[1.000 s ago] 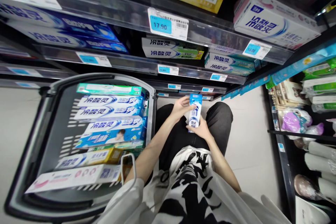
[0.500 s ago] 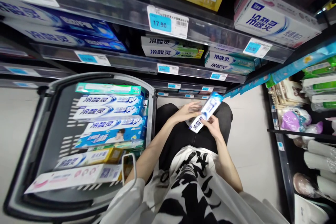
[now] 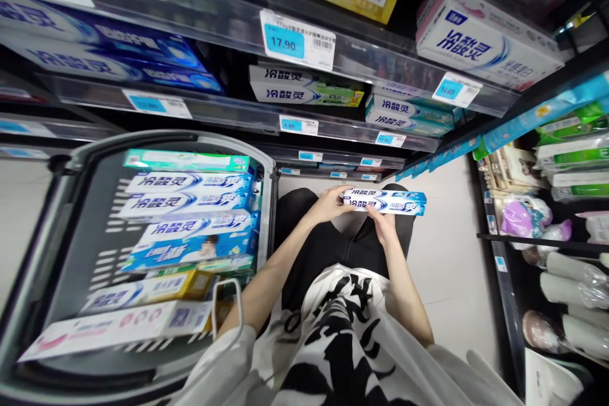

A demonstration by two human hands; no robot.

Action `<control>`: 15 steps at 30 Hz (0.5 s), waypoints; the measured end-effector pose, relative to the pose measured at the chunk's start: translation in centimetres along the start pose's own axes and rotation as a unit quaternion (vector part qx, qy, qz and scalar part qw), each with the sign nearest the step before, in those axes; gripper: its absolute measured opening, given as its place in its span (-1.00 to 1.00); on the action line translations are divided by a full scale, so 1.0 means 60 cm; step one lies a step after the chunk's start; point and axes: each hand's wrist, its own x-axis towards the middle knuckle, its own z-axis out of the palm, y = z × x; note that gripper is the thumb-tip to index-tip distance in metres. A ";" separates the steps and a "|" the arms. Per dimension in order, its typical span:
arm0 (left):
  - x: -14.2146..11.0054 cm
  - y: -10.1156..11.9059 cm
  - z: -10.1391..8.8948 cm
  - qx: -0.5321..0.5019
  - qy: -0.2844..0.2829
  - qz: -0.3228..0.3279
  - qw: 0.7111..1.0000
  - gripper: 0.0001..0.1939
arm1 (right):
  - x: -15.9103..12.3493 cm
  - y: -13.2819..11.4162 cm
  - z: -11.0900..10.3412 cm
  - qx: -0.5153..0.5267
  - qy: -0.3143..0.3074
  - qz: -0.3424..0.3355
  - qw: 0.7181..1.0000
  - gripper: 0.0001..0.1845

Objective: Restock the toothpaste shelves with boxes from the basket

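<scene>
A white and blue toothpaste box (image 3: 406, 203) lies nearly level in front of my knees, its printed faces toward me. My left hand (image 3: 329, 204) grips its left end, thumb below and fingers curled round the far side. Under the near edge, my right hand (image 3: 383, 226) pinches the box with thumb and fingers. To my left stands a grey shopping basket (image 3: 190, 138) holding several toothpaste boxes. White and blue ones (image 3: 162, 203) lie above a yellow and white box (image 3: 157, 288) and a white and pink box (image 3: 124, 330).
Shelves of toothpaste run across the front, with a clear price rail (image 3: 190, 35) and price tags (image 3: 299, 40). On the right, a dark shelf unit (image 3: 511, 292) holds wrapped goods. A basket handle (image 3: 239, 304) rests by my left arm.
The toothpaste box has turned from a steep slant to nearly level. My left hand, fingers spread earlier, has closed on its left end. The view has shifted slightly.
</scene>
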 end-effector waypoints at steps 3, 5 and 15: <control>-0.002 0.009 -0.002 0.011 0.004 -0.019 1.000 -0.49 | 0.005 -0.005 -0.001 0.015 -0.002 0.003 1.000 -0.35; -0.003 0.016 -0.002 -0.003 0.005 -0.036 0.999 -0.56 | 0.008 -0.008 -0.003 0.020 -0.008 0.012 1.000 -0.34; -0.002 0.008 -0.001 -0.021 0.005 -0.064 0.998 -0.60 | 0.011 -0.005 -0.009 -0.006 0.001 0.016 1.000 -0.38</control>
